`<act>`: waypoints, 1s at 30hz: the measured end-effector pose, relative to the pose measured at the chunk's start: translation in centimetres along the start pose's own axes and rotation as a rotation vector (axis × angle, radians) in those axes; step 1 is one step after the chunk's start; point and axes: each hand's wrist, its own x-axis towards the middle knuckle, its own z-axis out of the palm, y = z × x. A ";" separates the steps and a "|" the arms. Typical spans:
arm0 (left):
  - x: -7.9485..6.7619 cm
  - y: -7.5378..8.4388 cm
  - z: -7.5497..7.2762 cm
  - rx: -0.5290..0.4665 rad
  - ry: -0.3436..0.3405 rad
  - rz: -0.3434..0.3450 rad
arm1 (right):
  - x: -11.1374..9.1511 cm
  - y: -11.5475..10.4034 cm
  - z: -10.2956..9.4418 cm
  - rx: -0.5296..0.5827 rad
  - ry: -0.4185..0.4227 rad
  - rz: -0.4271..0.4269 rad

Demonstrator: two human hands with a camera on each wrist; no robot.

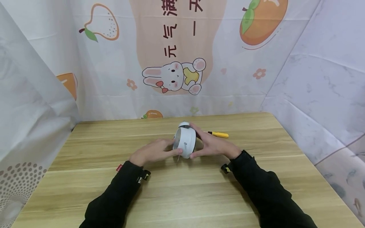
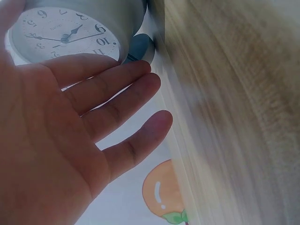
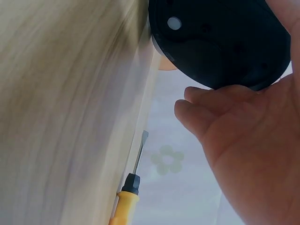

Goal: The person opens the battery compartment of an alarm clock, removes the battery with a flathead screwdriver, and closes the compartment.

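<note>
left hand (image 1: pixel 156 151) and right hand (image 1: pixel 215 145) both gripping white alarm clock (image 1: pixel 187 142), clock being held between them at wooden table (image 1: pixel 182 193) (dial (image 2: pixel 54 28) facing left), yellow-handled screwdriver (image 1: pixel 220 135) lying beyond right hand

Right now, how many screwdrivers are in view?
1: a yellow-handled metal screwdriver, on the pale wooden table beyond the right hand. Others may hide behind the round white clock.

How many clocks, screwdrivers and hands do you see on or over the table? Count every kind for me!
Clock: 1
Screwdriver: 1
Hands: 2, the left hand and the right hand
Total: 4
</note>
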 end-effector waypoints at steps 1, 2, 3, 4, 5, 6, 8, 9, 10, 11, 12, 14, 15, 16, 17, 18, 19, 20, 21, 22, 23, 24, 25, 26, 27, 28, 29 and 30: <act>0.0 0.0 0.0 0.000 -0.003 0.002 | 0.0 0.0 0.0 -0.007 0.001 -0.006; 0.0 0.0 0.0 0.000 -0.005 0.003 | -0.1 0.0 0.0 -0.017 0.003 -0.008; 0.0 0.0 0.0 0.001 -0.005 0.004 | -0.1 0.0 0.0 -0.026 0.003 -0.007; 0.0 0.0 0.0 0.003 -0.004 0.005 | -0.1 0.0 0.0 -0.033 0.002 -0.005; 0.0 0.0 0.0 0.006 -0.005 0.003 | -0.1 0.0 0.0 -0.036 0.001 -0.003; 0.0 0.0 0.0 0.005 -0.005 0.003 | -0.2 0.0 -0.1 -0.038 -0.001 -0.001; 0.0 0.0 0.0 0.002 -0.006 0.003 | -0.2 0.1 -0.1 -0.036 -0.009 0.011; 0.0 0.0 0.1 0.002 -0.006 0.002 | -0.2 0.1 -0.1 -0.030 -0.014 0.016; 0.0 0.0 0.1 0.000 -0.008 0.000 | -0.2 0.2 -0.1 -0.024 -0.019 0.020; 0.0 0.0 0.1 0.000 -0.010 0.001 | -0.2 0.2 -0.1 -0.024 -0.023 0.023; 0.0 0.0 0.1 0.002 -0.012 0.000 | -0.2 0.3 -0.1 -0.024 -0.026 0.027; 0.0 0.0 0.1 0.006 -0.017 -0.003 | -0.2 0.3 -0.1 -0.026 -0.028 0.033; -0.1 0.0 0.1 0.007 -0.020 -0.004 | -0.2 0.3 -0.1 -0.024 -0.028 0.035; -0.1 0.0 0.1 0.006 -0.022 -0.004 | -0.2 0.3 -0.1 -0.024 -0.027 0.036; -0.1 0.1 0.1 0.006 -0.024 -0.006 | -0.3 0.3 -0.1 -0.021 -0.026 0.031; -0.1 0.1 0.1 0.005 -0.025 -0.010 | -0.3 0.3 -0.1 -0.014 -0.026 0.031; -0.1 0.1 0.1 0.003 -0.025 -0.013 | -0.3 0.3 -0.1 -0.010 -0.026 0.030; -0.1 0.2 0.1 0.002 -0.024 -0.012 | -0.3 0.3 -0.1 -0.007 -0.026 0.028; -0.1 0.2 0.1 0.000 -0.021 -0.011 | -0.3 0.3 -0.1 -0.003 -0.025 0.029; -0.1 0.3 0.1 -0.006 -0.016 -0.009 | -0.3 0.3 -0.1 -0.001 -0.025 0.030; -0.1 0.3 0.1 -0.012 -0.008 -0.004 | -0.3 0.3 -0.2 -0.001 -0.024 0.027; -0.1 0.4 0.1 -0.016 0.001 0.001 | -0.3 0.3 -0.2 -0.003 -0.024 0.036; -0.1 0.5 0.0 -0.019 0.012 0.008 | -0.3 0.4 -0.2 -0.006 -0.023 0.039; -0.1 0.5 0.0 -0.023 0.022 0.017 | -0.3 0.4 -0.2 -0.008 -0.023 0.041; -0.1 0.6 0.0 -0.029 0.032 0.028 | -0.3 0.4 -0.2 -0.009 -0.023 0.044; -0.1 0.6 -0.1 -0.034 0.042 0.040 | -0.3 0.5 -0.2 -0.008 -0.023 0.046; -0.1 0.7 -0.1 -0.032 0.050 0.053 | -0.3 0.5 -0.2 -0.006 -0.024 0.046; -0.1 0.7 -0.1 -0.033 0.058 0.067 | -0.3 0.5 -0.2 -0.005 -0.025 0.051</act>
